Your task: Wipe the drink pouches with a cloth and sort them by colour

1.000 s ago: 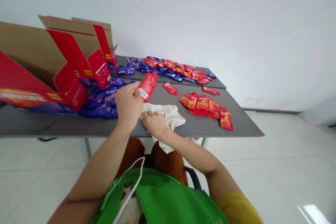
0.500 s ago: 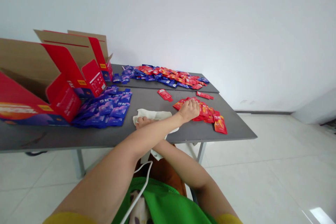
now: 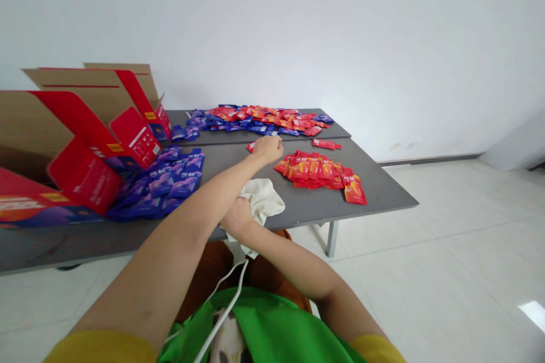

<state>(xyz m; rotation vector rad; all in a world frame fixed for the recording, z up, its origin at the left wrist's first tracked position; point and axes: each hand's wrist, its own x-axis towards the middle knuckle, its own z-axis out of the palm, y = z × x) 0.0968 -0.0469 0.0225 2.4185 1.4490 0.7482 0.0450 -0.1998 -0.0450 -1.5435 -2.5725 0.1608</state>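
My left hand [image 3: 268, 148] reaches across over my right forearm, closed, with its fingers curled. A loose red sachet [image 3: 251, 147] shows partly behind it; whether the fingers hold anything is hidden. Below, my right hand [image 3: 237, 216] is closed on a white cloth [image 3: 263, 199] that lies bunched at the table's front edge and partly hangs over it. Just right of the hands, overlapping red sachets [image 3: 314, 170] with orange pictures lie in a fanned row. Another red sachet [image 3: 326, 144] lies alone behind them.
Open red and blue cartons [image 3: 91, 176] stand at the left of the grey table [image 3: 374, 193]. Blue-purple sachets [image 3: 170, 178] are stacked beside them. Mixed red and blue sachets [image 3: 264, 119] are heaped at the back. A white cable [image 3: 225, 309] runs down my front.
My left hand has moved left and back from the red row to the loose sachet. The cloth, spread flatter before, is now bunched, and my right hand has come nearer the table edge.
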